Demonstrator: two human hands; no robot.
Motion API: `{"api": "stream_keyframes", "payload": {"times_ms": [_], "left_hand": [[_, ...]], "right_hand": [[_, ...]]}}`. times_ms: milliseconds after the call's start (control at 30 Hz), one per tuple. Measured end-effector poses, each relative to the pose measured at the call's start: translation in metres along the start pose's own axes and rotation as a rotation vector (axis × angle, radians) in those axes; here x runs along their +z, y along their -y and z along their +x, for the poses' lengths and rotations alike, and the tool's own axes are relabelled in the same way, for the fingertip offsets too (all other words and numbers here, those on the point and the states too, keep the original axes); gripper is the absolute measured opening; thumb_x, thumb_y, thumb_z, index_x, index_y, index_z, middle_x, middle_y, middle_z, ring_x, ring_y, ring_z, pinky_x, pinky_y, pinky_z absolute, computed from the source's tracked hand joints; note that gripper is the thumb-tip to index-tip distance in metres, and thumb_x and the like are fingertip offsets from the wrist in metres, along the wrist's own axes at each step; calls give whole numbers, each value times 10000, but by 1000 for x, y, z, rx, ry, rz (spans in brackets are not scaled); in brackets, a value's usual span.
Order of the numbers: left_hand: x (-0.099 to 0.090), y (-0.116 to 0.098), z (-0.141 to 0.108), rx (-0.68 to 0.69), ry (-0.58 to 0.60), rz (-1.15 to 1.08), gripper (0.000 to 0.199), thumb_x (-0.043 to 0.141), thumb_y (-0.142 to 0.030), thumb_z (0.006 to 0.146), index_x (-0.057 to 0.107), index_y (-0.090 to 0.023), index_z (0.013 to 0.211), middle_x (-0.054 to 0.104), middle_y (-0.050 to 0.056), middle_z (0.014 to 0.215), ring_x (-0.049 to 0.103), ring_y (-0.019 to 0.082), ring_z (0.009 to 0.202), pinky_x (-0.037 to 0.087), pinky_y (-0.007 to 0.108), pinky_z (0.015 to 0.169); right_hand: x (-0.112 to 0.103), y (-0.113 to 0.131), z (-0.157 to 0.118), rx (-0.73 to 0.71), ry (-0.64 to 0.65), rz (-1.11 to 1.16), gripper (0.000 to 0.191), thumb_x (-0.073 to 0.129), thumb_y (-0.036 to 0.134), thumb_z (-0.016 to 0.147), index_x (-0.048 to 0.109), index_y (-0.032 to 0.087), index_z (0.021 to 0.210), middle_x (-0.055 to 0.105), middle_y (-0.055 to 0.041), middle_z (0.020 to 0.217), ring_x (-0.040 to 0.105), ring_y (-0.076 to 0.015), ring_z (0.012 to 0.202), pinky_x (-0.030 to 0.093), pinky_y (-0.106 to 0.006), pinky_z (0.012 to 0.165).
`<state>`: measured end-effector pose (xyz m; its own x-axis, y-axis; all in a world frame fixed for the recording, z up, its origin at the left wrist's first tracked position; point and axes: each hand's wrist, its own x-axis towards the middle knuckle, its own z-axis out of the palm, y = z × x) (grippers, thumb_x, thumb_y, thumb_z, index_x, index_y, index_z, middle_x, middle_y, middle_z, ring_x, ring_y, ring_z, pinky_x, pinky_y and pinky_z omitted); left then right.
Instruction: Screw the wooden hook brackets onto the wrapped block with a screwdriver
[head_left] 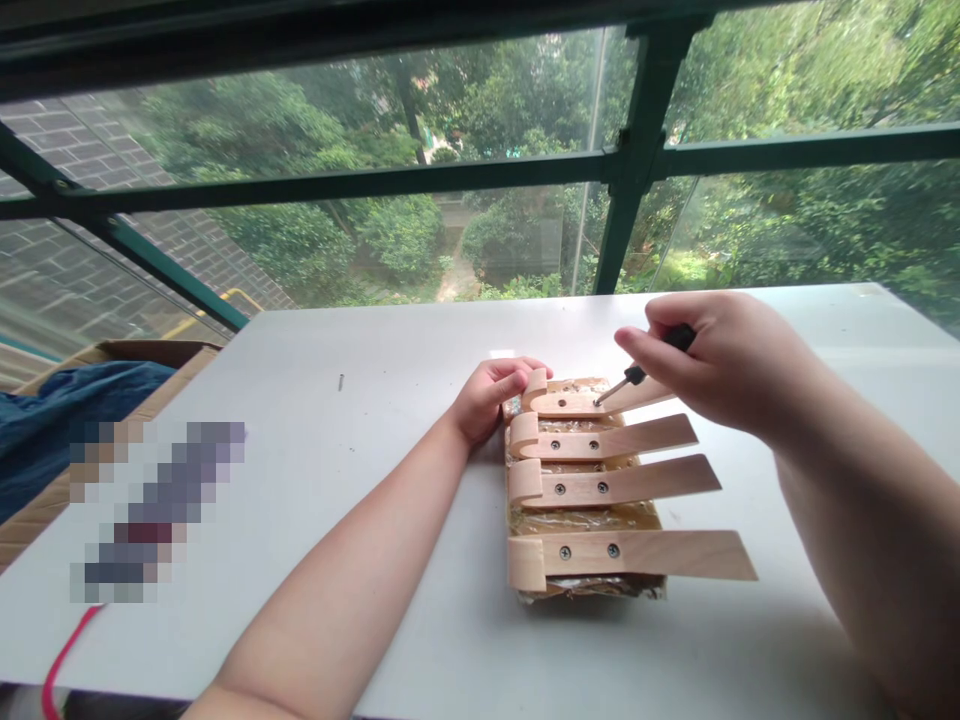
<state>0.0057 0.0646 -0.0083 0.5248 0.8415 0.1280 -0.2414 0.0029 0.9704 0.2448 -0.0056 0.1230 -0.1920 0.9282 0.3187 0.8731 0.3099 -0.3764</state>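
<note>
A taped block (589, 520) lies on the white table with several wooden pieces across it, each curved at its left end. On the nearest wooden piece (652, 554), two screws show. My right hand (701, 360) is wrapped round the black handle of a screwdriver (635, 374), whose tip meets a screw at the right hole of the farthest wooden piece (574, 403). At that piece's curved end, my left hand (495, 395) grips it and the block's far left corner, fingers partly hidden behind.
On the white table (337, 500), a small dark screw (341, 382) lies left of centre. A blurred-out object (161, 510) with a red cord is at the left. Beyond the left edge stands a cardboard box (191, 365) holding blue cloth. Windows line the back.
</note>
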Motion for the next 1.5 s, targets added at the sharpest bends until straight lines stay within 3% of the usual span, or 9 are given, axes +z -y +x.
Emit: {"api": "stream_keyframes", "payload": {"times_ms": [200,400,567,700,933,1267,1367,1500], "left_hand": [[0,1,0,12,2,-9,433,728,-543,744,741,-119,828,664,103,1026,621,186,816,489,306,797],[0,0,0,20,-6,-2,435,732,-559,731,737,-127,781,657,100,1025,613,187,818,491,307,801],[0,-1,1,27,-10,-6,427,736,-553,730,731,-126,755,654,103,1024,616,198,840,491,317,813],[-1,0,1,23,-6,-11,430,744,-545,725,740,-120,792,657,103,1020,612,188,820,488,307,799],[-1,1,1,21,-24,-8,446,752,-563,706,740,-121,766,668,109,1026,613,189,808,488,305,780],[-1,1,1,18,-19,-18,425,748,-548,717,738,-126,763,653,104,1035,607,189,821,490,307,781],[-1,1,1,23,-3,-20,420,739,-540,732,738,-123,775,646,102,1034,605,188,822,489,310,785],[-1,0,0,16,-5,-14,437,740,-544,729,752,-120,833,652,109,1032,605,195,819,491,319,783]], "right_hand": [[7,2,2,-20,-89,-31,296,558,429,879,469,229,680,507,11,555,416,-137,509,292,-288,503],[14,1,-1,-68,-115,240,139,688,316,802,610,234,884,667,17,730,579,-138,611,435,-274,597],[5,-1,-4,-104,30,397,218,710,337,799,629,243,977,703,1,773,618,-161,642,494,-301,621],[-8,-6,-7,-175,216,425,342,641,191,810,577,272,1136,724,-20,978,671,-189,777,527,-299,635],[-10,-9,-6,-173,181,246,284,538,81,795,630,267,989,704,-7,925,656,-177,779,504,-298,655],[-12,-7,-5,-188,186,205,329,526,58,766,637,269,993,674,29,833,575,-119,656,436,-265,572],[-12,-7,-5,-180,192,225,300,553,90,793,628,277,1017,704,19,919,610,-133,712,463,-271,605],[-11,-9,-4,-133,195,253,164,608,258,861,628,281,1022,731,-7,920,651,-176,733,492,-308,627]]}}
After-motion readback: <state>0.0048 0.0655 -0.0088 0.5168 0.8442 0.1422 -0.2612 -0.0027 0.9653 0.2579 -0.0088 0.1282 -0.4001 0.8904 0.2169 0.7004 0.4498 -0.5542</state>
